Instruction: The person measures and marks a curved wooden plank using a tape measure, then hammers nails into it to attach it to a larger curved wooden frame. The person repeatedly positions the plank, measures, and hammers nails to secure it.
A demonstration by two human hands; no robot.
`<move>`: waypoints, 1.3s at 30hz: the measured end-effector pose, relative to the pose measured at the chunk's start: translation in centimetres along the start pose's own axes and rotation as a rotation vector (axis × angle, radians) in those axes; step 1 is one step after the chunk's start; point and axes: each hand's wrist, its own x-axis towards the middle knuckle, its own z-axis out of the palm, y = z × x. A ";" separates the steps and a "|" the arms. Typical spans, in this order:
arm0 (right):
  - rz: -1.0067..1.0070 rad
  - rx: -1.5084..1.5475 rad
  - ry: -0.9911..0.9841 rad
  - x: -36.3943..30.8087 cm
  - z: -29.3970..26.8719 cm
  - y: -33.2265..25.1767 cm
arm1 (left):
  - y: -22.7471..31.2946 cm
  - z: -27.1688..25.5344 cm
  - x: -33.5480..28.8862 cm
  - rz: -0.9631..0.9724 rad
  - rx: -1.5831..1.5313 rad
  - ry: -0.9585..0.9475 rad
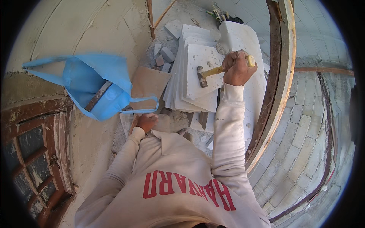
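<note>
My right hand (238,68) is wrapped round the yellow handle of a small hammer (213,71). Its dark metal head hangs just over a stack of white slabs (203,57), with the handle's butt sticking out beyond my fist. Lower and to the left, my left hand (147,122) is closed beside the edge of a brown board (150,85). What its fingers grip, if anything, is hidden. Close to this hand lies a handle loop of a blue bag (95,72); a dark flat bar (98,95) rests across the bag's opening.
A large white block (243,38) stands beside the slabs. Broken stone pieces (167,54) litter the far ground, with tools (220,16) behind. On the right rises a wooden frame (281,76) before a block wall (304,129); at left is a brown paned window (34,152).
</note>
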 end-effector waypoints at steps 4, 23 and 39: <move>0.109 -0.126 0.031 -1.4 0.7 -0.2 | 0.9 1.3 -1.0 0.016 -0.102 -0.004; 0.045 0.333 -0.471 5.7 0.0 -24.8 | 0.7 0.7 -1.8 0.021 -0.041 0.013; 0.087 -0.064 -0.102 -6.3 -0.9 -4.3 | 16.3 3.9 -3.6 -0.007 -0.478 -0.476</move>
